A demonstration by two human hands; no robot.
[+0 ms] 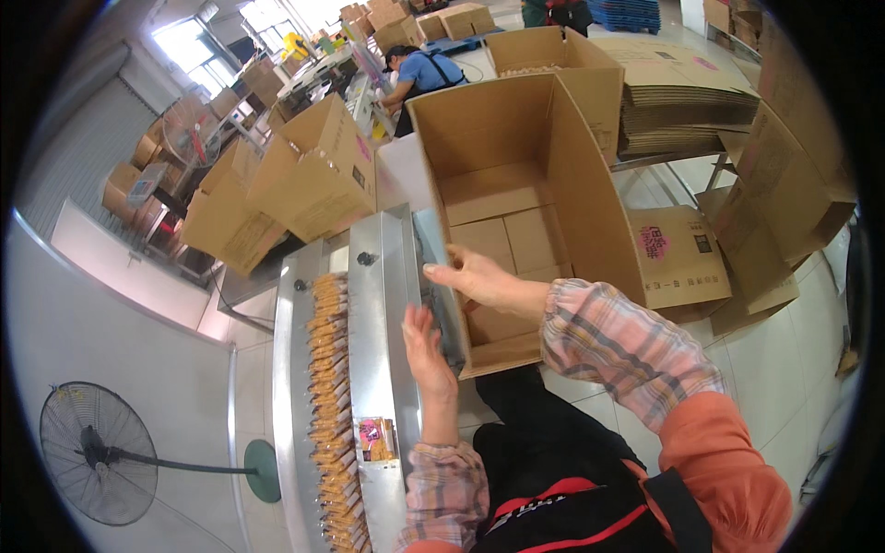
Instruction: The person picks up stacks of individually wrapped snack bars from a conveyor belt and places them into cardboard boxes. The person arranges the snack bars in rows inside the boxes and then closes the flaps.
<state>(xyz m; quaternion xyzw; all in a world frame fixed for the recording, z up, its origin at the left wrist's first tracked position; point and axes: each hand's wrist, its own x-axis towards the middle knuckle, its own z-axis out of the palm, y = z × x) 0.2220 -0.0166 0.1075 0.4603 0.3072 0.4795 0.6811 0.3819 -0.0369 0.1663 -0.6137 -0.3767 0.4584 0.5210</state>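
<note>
My right hand [494, 280] is over the left rim of a large open cardboard box [594, 200], its thumb reaching out past the rim. Whether its fingers grip the box wall cannot be told. Bare bottom flaps show inside this box. My left hand [430, 352] is raised with nothing in it, fingers up, between the box and a stainless-steel trough [373, 332]. Along the trough's channel stands a long row of packed snack pouches [330, 387]. One pouch with a pink printed label [375, 440] lies flat on the metal ledge beside the row, near my left forearm.
Filled cardboard boxes [318, 180] stand beyond the trough, and another box [588, 90] sits behind the large one. Flattened cartons [684, 104] are stacked at right. A pedestal fan [100, 453] stands at left. A co-worker in a blue shirt [430, 71] bends over a far table.
</note>
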